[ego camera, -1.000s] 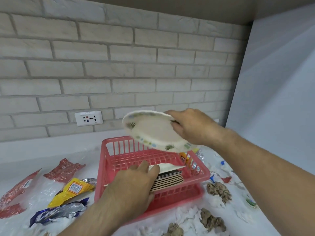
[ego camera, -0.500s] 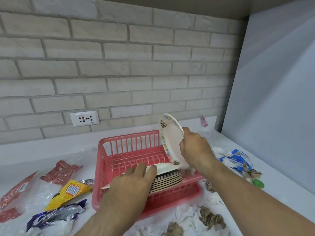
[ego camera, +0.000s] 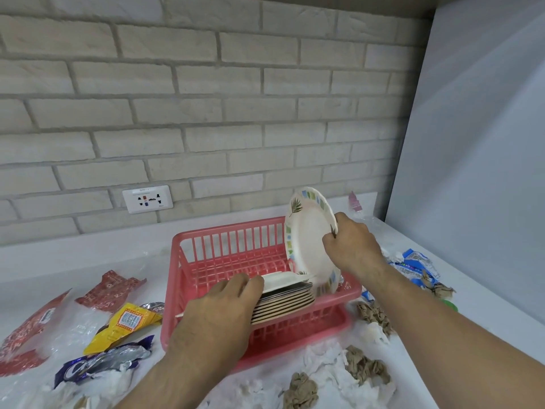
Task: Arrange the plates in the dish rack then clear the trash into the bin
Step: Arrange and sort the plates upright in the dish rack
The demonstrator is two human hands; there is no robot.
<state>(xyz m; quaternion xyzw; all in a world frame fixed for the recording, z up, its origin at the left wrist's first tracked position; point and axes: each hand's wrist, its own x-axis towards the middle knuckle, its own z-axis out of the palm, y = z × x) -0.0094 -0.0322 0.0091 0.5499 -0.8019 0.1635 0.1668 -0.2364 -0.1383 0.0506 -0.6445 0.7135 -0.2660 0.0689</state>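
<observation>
Standing the patterned plate (ego camera: 311, 240) upright at the dish rack's (ego camera: 224, 246) right end, the right hand (ego camera: 351, 246) grips its rim while the left hand (ego camera: 218, 317) lies flat on the stacked plates (ego camera: 284, 302); I'd seat the lower edge squarely between ribs before letting go

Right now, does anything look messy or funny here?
Yes. Wrappers and crumpled tissues litter the counter around the pink dish rack, and a stack of plates lies flat inside it instead of standing upright.
</observation>
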